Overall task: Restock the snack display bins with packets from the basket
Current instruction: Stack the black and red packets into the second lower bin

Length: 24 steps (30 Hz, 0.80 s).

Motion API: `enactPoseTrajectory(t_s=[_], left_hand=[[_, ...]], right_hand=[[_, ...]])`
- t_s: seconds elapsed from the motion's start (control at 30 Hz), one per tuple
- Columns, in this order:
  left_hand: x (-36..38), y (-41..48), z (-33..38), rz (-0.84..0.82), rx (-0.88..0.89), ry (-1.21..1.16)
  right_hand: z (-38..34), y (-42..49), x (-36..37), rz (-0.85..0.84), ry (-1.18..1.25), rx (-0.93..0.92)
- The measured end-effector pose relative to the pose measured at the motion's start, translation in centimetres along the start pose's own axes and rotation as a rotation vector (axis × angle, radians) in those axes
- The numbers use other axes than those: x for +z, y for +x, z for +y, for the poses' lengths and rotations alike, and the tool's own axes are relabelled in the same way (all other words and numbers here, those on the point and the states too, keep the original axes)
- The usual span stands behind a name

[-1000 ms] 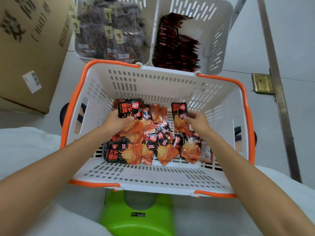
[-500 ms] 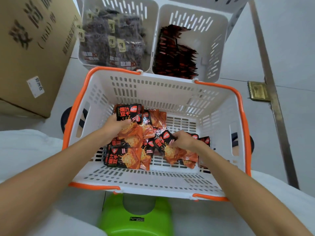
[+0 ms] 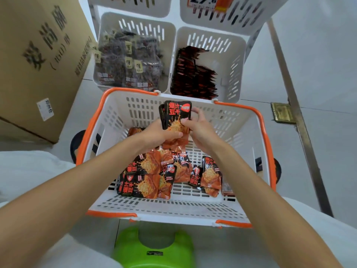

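Head view: our left hand [image 3: 159, 134] and right hand [image 3: 202, 132] both clamp one upright stack [image 3: 174, 115] above the basket [image 3: 90, 128], likely squaring it for the far right bin [image 3: 234, 55]; spare packets [image 3: 152, 176] lie loose below.

Top edge cuts off upper bins [image 3: 135, 8] and price tag [image 3: 201, 1].
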State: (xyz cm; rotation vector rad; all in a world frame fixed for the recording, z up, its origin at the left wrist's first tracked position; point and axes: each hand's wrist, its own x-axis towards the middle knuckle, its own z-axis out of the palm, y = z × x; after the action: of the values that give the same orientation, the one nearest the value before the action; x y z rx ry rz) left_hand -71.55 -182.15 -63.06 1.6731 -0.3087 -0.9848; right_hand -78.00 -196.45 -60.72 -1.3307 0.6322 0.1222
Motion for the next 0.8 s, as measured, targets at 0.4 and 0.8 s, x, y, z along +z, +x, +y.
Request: enactPoseTrajectory(t_s=[0.4,0.8], left_hand=[[-1.8,7.8,11.1,-0.122,0.411,0.606],[-3.5,19.7,8.1,0.33,0.276,1.13]], right_hand=[[-13.1,2.8,-6.6,-0.201,-0.89,-0.344],[-11.3,17.9,-14.5,0.513,-0.976,-0.62]])
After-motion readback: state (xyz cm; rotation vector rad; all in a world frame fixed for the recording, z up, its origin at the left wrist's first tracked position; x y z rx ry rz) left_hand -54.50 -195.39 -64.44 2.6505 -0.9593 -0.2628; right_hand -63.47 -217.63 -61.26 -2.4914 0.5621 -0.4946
